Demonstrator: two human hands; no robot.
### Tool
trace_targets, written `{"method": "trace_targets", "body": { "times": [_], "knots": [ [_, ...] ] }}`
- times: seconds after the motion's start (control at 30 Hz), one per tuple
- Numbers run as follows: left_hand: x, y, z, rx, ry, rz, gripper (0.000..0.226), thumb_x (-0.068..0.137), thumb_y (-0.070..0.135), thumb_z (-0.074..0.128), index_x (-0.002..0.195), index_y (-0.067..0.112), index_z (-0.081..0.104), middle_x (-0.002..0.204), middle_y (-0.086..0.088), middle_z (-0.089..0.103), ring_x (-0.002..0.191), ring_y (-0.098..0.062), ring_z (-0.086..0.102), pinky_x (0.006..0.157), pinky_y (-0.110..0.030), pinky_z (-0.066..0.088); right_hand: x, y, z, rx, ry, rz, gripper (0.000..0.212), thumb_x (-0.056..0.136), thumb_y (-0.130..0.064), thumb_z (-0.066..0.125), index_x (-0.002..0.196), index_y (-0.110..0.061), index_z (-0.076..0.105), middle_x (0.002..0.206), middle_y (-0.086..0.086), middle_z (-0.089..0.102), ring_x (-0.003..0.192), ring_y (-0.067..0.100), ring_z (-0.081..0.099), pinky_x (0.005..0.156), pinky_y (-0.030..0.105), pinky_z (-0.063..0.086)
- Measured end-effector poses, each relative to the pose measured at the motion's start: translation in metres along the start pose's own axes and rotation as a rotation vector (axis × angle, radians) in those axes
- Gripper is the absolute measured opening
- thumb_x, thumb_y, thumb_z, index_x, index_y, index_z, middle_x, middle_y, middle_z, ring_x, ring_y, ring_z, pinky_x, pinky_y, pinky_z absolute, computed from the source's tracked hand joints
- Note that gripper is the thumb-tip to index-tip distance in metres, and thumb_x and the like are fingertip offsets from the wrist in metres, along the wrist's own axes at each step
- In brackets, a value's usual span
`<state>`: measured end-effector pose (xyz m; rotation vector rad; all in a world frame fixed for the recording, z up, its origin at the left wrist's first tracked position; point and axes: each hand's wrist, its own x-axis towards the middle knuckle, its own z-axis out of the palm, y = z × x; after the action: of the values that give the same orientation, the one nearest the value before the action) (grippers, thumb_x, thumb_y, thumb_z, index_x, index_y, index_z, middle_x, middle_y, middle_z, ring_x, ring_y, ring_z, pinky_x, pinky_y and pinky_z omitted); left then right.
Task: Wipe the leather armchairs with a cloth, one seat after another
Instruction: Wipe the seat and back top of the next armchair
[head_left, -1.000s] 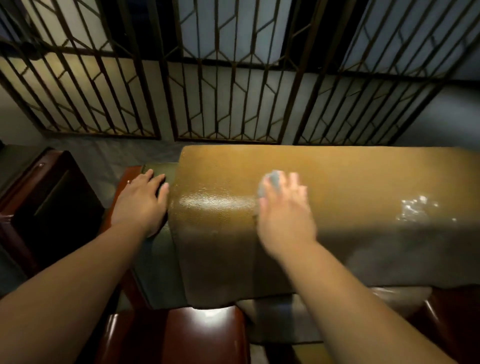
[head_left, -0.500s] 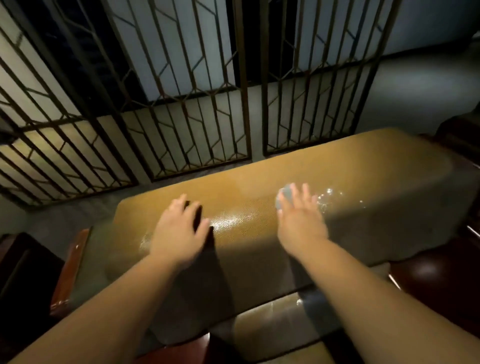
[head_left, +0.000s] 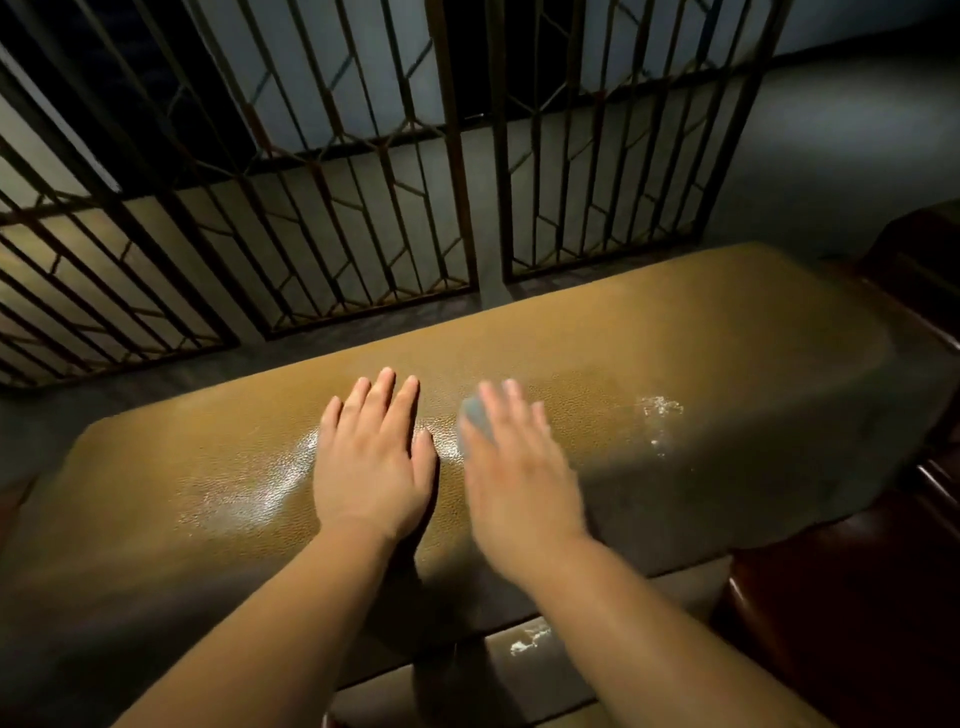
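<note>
1. Head view, progress: right hand (head_left: 511, 467) presses a small pale-blue cloth (head_left: 471, 415) flat on the top of the tan leather backrest (head_left: 727, 332); fingers straight, motion-blurred, cloth mostly hidden under them w/ only a corner showing. Wet sheen left of the hands, white residue patch (head_left: 658, 410) to the right not yet cleared. Seat cushion below barely in view, so this chair looks part done; other chairs prob. still to go.
2. Left hand (head_left: 374, 457) lies flat on the backrest just left of the cloth, fingers straight, close together, holding nothing.
3. Vs 0.5 s ago: right hand + cloth swept left, away from the residue; the two hands now nearly side by side. Camera tilted a bit too.
</note>
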<state>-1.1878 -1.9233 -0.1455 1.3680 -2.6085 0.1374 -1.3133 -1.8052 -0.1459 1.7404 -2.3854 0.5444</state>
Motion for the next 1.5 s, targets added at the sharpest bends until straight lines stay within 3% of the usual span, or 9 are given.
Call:
{"method": "trace_targets", "body": {
  "times": [0.13,0.33,0.57,0.8,0.9,1.03,1.13,1.27,1.5],
  "knots": [
    [-0.001,-0.001,0.000,0.002,0.002,0.009,0.068,0.099,0.050,0.028,0.160,0.023,0.043,0.167,-0.006,0.038,0.156,-0.028,0.031,0.127,-0.052,0.023,0.004,0.048,-0.005,-0.017,-0.064,-0.198,0.063,0.090,-0.019,0.068,0.150,-0.020,0.048,0.165,0.013,0.034,0.155,0.032,0.026,0.126,0.047,0.011],
    [-0.001,0.000,0.006,0.019,0.053,0.014,0.067,0.098,0.048,0.032,0.157,0.020,0.046,0.165,-0.009,0.042,0.153,-0.032,0.036,0.126,-0.053,0.025,0.018,0.113,-0.036,-0.005,0.090,0.474,0.049,0.101,-0.020,0.042,0.149,-0.014,0.050,0.168,0.015,0.025,0.159,0.034,0.011,0.130,0.046,0.008],
    [-0.003,-0.001,0.006,0.004,0.087,0.021,0.067,0.097,0.047,0.035,0.157,0.019,0.048,0.164,-0.009,0.043,0.152,-0.033,0.038,0.125,-0.053,0.025,0.033,0.055,-0.016,-0.057,-0.083,-0.236,0.049,0.097,-0.024,0.043,0.145,-0.020,0.054,0.158,0.014,0.044,0.147,0.034,0.038,0.122,0.050,0.031],
    [-0.002,-0.001,0.007,0.008,0.083,0.019,0.067,0.096,0.046,0.036,0.156,0.019,0.049,0.164,-0.009,0.043,0.152,-0.033,0.038,0.125,-0.053,0.025,0.060,0.148,-0.047,-0.076,0.007,0.567,0.053,0.105,-0.028,0.038,0.155,-0.012,0.041,0.172,0.017,0.007,0.159,0.035,0.004,0.129,0.047,0.007],
    [-0.003,-0.001,0.008,0.002,0.077,0.014,0.067,0.096,0.046,0.036,0.156,0.018,0.049,0.164,-0.009,0.043,0.152,-0.033,0.038,0.125,-0.053,0.025,0.056,0.057,-0.025,0.008,-0.038,0.123,0.050,0.095,-0.021,0.041,0.142,-0.012,0.056,0.155,0.015,0.041,0.145,0.035,0.036,0.121,0.042,0.031],
    [-0.003,-0.003,0.008,-0.013,0.070,0.012,0.069,0.096,0.047,0.036,0.156,0.017,0.048,0.165,-0.008,0.042,0.153,-0.031,0.037,0.126,-0.052,0.025,0.053,0.022,-0.019,0.080,-0.192,-0.320,0.052,0.101,-0.024,0.049,0.153,-0.019,0.045,0.167,0.011,0.030,0.152,0.029,0.031,0.126,0.044,0.027],
    [-0.004,-0.002,0.008,0.000,0.057,0.007,0.070,0.097,0.049,0.034,0.158,0.018,0.046,0.166,-0.006,0.041,0.154,-0.029,0.035,0.127,-0.051,0.022,0.080,0.094,-0.025,-0.097,-0.157,0.004,0.050,0.101,-0.020,0.042,0.151,-0.024,0.040,0.164,0.012,0.025,0.144,0.035,0.032,0.120,0.051,0.034],
    [-0.003,-0.004,0.011,-0.009,0.064,0.009,0.071,0.097,0.050,0.034,0.158,0.017,0.046,0.166,-0.005,0.041,0.154,-0.029,0.035,0.127,-0.050,0.022,0.090,0.120,-0.037,-0.014,-0.093,0.512,0.052,0.109,-0.032,0.032,0.157,-0.015,0.037,0.172,0.014,0.011,0.159,0.031,0.005,0.130,0.045,0.006],
    [-0.004,-0.004,0.007,-0.057,0.034,-0.041,0.083,0.093,0.055,0.036,0.158,0.004,0.041,0.164,-0.014,0.041,0.152,-0.030,0.036,0.128,-0.048,0.020,0.069,0.012,-0.017,0.053,-0.291,-0.291,0.051,0.108,-0.028,0.038,0.159,-0.021,0.036,0.170,0.009,0.023,0.157,0.027,0.021,0.129,0.042,0.016]
  ]
}}
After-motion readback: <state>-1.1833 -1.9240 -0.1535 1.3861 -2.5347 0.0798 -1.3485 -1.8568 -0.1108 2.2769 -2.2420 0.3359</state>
